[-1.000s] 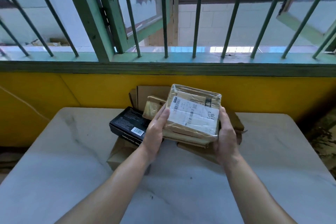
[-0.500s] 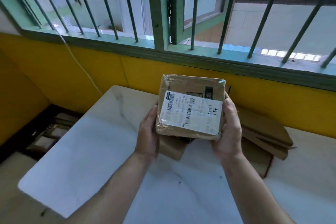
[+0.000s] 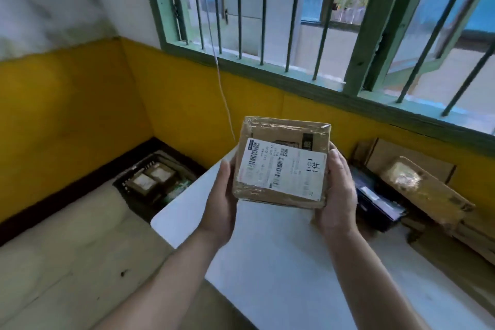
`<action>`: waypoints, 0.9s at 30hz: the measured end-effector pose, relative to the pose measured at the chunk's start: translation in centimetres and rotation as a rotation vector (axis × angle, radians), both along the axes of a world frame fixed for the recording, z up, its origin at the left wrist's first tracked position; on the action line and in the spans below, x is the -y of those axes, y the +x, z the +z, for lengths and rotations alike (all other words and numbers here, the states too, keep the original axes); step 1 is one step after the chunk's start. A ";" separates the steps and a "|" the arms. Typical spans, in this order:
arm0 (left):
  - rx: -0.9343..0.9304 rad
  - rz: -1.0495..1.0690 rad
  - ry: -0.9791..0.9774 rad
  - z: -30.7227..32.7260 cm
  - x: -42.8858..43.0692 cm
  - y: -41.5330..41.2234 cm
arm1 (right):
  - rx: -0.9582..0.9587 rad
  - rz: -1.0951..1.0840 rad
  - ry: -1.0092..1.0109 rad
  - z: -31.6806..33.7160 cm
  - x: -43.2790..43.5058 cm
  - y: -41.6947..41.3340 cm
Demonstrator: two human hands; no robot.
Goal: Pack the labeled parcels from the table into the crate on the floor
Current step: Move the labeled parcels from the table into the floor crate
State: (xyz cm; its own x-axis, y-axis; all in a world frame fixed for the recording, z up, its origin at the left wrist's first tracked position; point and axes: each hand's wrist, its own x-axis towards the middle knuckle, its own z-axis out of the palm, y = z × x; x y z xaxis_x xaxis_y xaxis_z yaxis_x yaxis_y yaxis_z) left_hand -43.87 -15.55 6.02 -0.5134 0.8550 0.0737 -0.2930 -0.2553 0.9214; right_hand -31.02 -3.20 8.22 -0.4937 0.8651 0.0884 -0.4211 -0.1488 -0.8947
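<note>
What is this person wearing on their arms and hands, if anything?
Nothing visible. The left grip and right grip are bare, ungloved hands with no rings in view. The left forearm and right forearm show no sleeves, watch or bands up to the frame edge.

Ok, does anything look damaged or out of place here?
Nothing damaged. The labeled parcel being held looks intact, its tape only wrinkled. The other parcels lie askew in a loose heap on the table.

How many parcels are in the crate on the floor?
2 visible: left parcel and right parcel, side by side in the crate. The table hides part of it; more may be hidden.
</note>
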 end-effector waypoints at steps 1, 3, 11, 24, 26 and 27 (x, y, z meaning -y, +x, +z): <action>0.010 0.001 -0.010 -0.1 2.0 -1.6 | 0.017 0.023 0.004 0.0 1.5 -1.9; 0.038 0.015 -0.056 -0.4 5.9 -4.5 | 0.046 0.061 0.000 -0.4 4.5 -5.5; -0.047 0.290 -0.242 -3.1 17.1 -14.7 | 0.193 0.247 -0.093 -2.9 14.1 -18.5; 0.086 0.451 -0.486 -9.6 21.7 -35.2 | 0.405 0.396 -0.193 -11.0 17.0 -42.1; 0.093 0.459 -0.526 -10.5 21.0 -39.9 | 0.428 0.405 -0.211 -12.6 16.3 -46.7; 0.097 0.456 -0.543 -10.9 20.5 -42.3 | 0.443 0.402 -0.232 -13.3 15.8 -49.0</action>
State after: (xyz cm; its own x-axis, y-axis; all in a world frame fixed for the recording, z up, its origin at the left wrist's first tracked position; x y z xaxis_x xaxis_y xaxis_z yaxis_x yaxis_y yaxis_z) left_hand -86.13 -36.08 -4.88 -0.8112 0.4566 -0.3654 -0.3535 0.1150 0.9284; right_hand -79.99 -19.02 -5.09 -0.7304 0.5768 -0.3658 0.1102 -0.4291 -0.8965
